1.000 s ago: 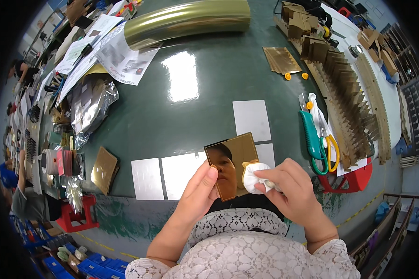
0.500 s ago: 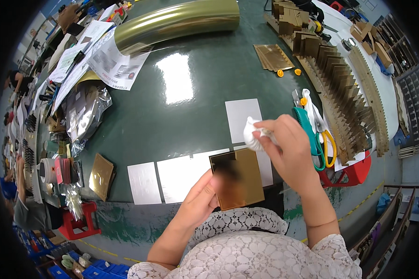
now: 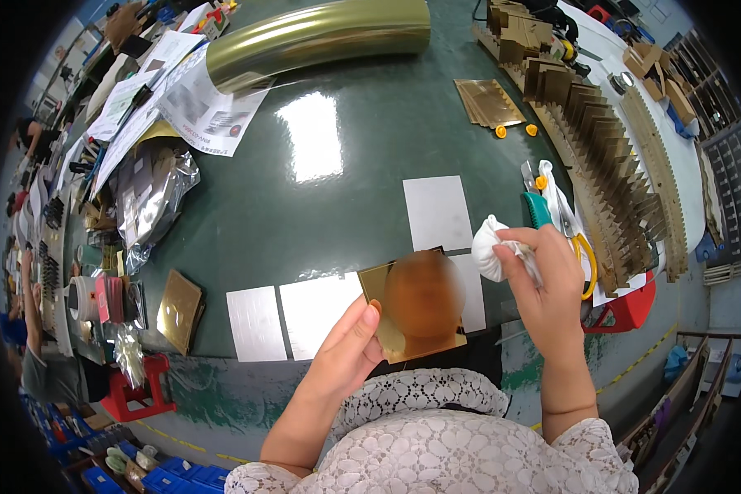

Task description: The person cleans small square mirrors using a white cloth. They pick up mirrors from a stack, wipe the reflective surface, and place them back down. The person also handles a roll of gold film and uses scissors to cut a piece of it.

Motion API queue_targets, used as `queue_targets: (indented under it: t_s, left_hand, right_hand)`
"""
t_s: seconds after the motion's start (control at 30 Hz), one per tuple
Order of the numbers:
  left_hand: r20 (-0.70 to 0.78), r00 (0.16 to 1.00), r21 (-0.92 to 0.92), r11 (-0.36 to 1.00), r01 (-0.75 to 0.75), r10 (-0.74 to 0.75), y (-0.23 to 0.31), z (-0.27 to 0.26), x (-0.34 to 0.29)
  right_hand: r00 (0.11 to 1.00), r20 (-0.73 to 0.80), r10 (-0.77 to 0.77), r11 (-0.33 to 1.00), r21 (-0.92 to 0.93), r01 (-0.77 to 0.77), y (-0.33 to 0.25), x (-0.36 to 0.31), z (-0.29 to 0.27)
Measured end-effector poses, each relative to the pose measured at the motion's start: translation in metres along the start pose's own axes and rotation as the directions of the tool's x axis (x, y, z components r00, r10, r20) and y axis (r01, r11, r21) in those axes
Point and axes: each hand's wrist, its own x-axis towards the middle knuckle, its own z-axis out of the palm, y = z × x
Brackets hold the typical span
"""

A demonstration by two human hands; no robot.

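Note:
My left hand (image 3: 344,352) grips a square gold mirror plate (image 3: 377,336) by its left edge, thumb on the shiny face. The plate is held tilted above the near edge of the table. In my right hand (image 3: 549,288) a bunched white cloth (image 3: 489,253) is pinched between thumb and fingers, to the right of the plate and apart from it. Behind and beside the plate lie silvery-white rectangular sheets (image 3: 255,323), one of them a separate sheet (image 3: 437,212) farther back. The plate partly covers some of these.
A gold film roll (image 3: 321,43) lies at the back of the green table (image 3: 247,206). Gold plates are stacked at left (image 3: 179,313) and lie fanned at back right (image 3: 487,103). Slotted racks of upright plates (image 3: 589,140), yellow-handled scissors (image 3: 588,263) and a teal-handled tool (image 3: 538,209) stand or lie right.
My right hand has moved right with the white cloth, away from the plate. My left hand has tilted the mirror plate, and its reflection has shifted.

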Motion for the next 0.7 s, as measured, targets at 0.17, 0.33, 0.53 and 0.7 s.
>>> queue_targets:
  t_s: [0.17, 0.33, 0.53, 0.7]
  left_hand:
    - [0.015, 1.000, -0.041, 0.999, -0.018, 0.018, -0.002, -0.005, 0.002]
    - [-0.024, 1.000, -0.069, 0.998, -0.009, 0.008, -0.004, -0.005, 0.002]
    - [-0.061, 0.998, -0.022, 0.999, 0.026, -0.027, -0.007, -0.005, 0.001]
    - [-0.101, 0.987, -0.032, 0.992, 0.123, -0.125, 0.000, 0.013, -0.001]
  right_hand:
    - [1.000, 0.017, -0.013, 0.999, 0.052, 0.013, -0.011, -0.005, -0.005]
    - [0.993, 0.064, -0.095, 0.991, 0.106, 0.088, -0.017, -0.009, -0.006]
    - [0.967, 0.173, -0.187, 0.975, 0.156, 0.160, -0.023, -0.017, 0.000]
    - [0.974, 0.105, -0.203, 0.979, 0.056, 0.198, -0.007, 0.002, 0.012]
